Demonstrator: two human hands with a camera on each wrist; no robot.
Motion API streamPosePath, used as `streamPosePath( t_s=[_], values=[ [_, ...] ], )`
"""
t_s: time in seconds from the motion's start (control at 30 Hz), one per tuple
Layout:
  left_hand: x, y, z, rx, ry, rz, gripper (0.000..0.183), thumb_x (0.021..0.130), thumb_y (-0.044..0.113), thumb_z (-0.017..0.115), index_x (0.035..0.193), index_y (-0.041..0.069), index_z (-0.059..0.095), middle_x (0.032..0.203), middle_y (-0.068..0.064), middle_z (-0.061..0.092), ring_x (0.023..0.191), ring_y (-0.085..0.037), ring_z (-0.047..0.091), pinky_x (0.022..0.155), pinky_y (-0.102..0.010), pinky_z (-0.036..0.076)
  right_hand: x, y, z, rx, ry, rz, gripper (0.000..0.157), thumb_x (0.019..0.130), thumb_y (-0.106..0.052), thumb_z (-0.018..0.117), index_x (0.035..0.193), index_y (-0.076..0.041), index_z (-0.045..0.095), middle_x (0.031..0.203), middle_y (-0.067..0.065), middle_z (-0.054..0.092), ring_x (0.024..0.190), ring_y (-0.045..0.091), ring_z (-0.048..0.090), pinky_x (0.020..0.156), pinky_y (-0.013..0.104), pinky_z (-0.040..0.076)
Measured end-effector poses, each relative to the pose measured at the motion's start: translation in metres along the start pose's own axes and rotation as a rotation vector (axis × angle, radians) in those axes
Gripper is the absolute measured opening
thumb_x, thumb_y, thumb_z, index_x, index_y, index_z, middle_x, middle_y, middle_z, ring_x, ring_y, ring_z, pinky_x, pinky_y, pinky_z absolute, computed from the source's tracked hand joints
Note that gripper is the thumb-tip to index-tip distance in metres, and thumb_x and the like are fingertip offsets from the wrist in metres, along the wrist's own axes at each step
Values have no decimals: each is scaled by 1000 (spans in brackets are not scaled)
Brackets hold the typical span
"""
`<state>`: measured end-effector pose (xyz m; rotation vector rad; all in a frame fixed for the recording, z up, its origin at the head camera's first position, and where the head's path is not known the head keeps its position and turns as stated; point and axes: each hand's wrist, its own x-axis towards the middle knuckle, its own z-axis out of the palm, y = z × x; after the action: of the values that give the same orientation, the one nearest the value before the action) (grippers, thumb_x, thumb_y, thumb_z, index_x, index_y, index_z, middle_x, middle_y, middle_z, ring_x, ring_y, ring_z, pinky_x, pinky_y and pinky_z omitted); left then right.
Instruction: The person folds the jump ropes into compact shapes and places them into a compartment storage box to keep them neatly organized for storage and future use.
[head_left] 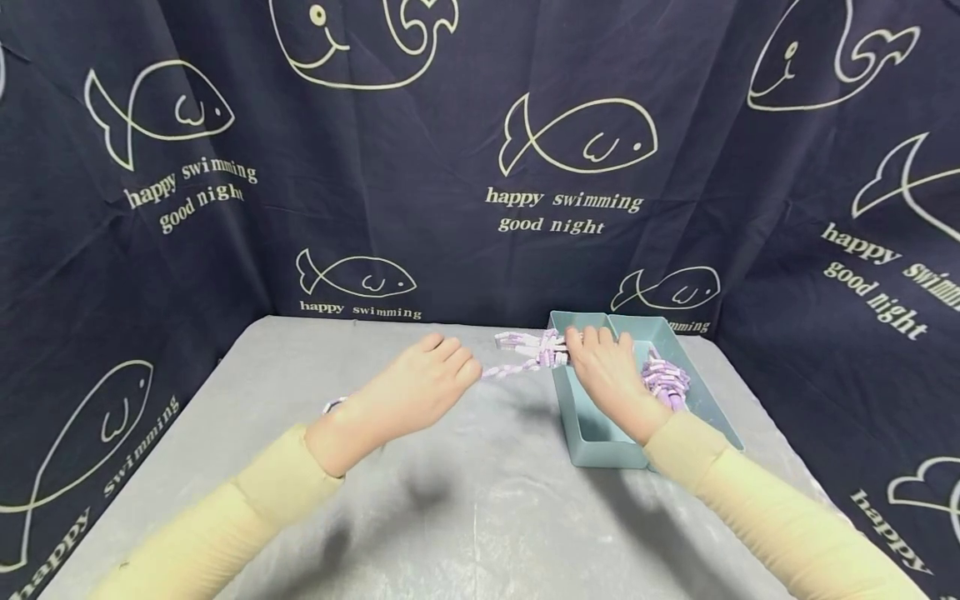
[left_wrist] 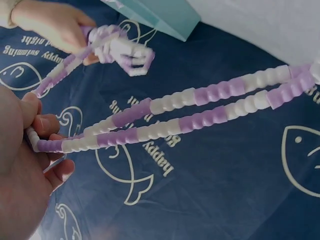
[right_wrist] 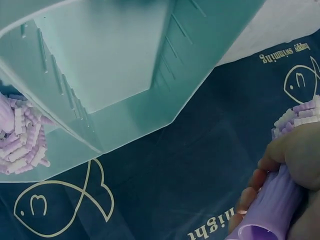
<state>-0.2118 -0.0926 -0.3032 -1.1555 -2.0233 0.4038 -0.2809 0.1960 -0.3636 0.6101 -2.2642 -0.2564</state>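
Note:
A beaded jump rope in purple and white stretches between the two hands. My right hand [head_left: 611,371] grips its purple handle [right_wrist: 270,207] together with a bunched part of the beaded rope [head_left: 551,348], above the left side of the teal bin. My left hand [head_left: 408,387], to the left over the table, holds a beaded strand [left_wrist: 212,92] in its curled fingers. In the left wrist view that strand doubles back and runs out to the right edge. A second beaded jump rope [head_left: 665,379], coiled up, lies in the bin's right compartment.
The teal bin [head_left: 607,454] stands at the right of the table, split into two compartments by a divider. A grey cloth covers the table [head_left: 480,517]. Dark blue curtains [head_left: 450,167] printed with fish hang behind and at both sides.

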Motion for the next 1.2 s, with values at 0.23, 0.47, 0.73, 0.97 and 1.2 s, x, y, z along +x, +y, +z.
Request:
streamPosePath(
  t_s=[0.23,0.47,0.73,0.97,1.2],
  values=[
    [13,-9,-6,32,19,-5,17,92,5,35,83,10,49,75,-1,48,70,-21,39,72,-31,33,-2,-2,-1,26,-33,-39,17,88,-7,35,96,-2,50,79,17,47,76,37,48,54,46,32],
    [28,-19,-6,30,51,-39,15,90,3,38,85,9,51,75,-2,46,69,-21,41,71,-31,34,-3,-1,-2,-5,-4,-87,21,90,-9,32,100,-5,51,84,13,46,81,36,46,59,49,33],
    [44,-29,-4,20,88,-84,15,93,6,38,87,9,52,77,-4,48,71,-22,42,71,-32,34,-6,-6,-6,-7,39,-138,22,90,-8,35,101,-7,53,86,11,51,83,37,49,68,55,37],
    [54,-36,2,19,77,-128,12,95,10,42,89,9,52,81,-4,50,74,-22,45,72,-32,35,-7,-15,-13,-29,93,-262,29,90,-5,24,98,-9,52,88,10,50,86,34,49,73,56,40],
    [53,-51,21,-51,30,-143,7,94,11,46,90,8,52,83,-6,52,78,-23,47,73,-33,36,-4,-27,-25,-14,158,-426,27,92,-7,27,99,-12,53,87,7,50,83,30,48,70,49,39]
  ],
)
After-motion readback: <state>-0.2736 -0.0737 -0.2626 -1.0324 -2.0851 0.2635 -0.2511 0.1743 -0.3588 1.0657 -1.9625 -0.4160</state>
